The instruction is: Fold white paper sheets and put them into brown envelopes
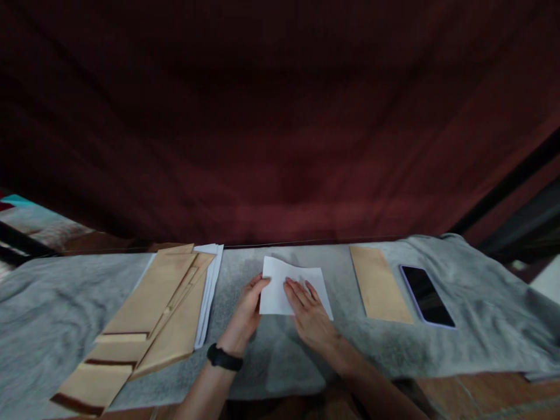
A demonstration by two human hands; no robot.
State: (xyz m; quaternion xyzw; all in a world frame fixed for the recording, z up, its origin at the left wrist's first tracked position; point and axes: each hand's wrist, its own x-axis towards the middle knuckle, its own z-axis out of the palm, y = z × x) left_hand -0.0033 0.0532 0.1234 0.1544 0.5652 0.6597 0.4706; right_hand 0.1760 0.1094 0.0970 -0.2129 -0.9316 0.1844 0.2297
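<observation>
A white sheet of paper (272,297), which looks folded, is in front of me over the grey cloth. My left hand (245,312) pinches its left edge, thumb on top and fingers behind. On the paper's right half lies my right hand (310,318), its fingers stretched out and pressing flat on the surface. Whether anything is under the paper is hidden. To the left, several brown envelopes (144,300) are fanned out in an overlapping pile. White papers (210,300) stick out along that pile's right side. One brown envelope (380,286) lies flat to the right.
A phone (427,296) with a dark screen and pale purple case rests right of the single envelope. The grey cloth (280,373) covers the narrow surface and is wrinkled at both ends. A dark red curtain (280,146) hangs behind; tiled floor (481,394) shows below.
</observation>
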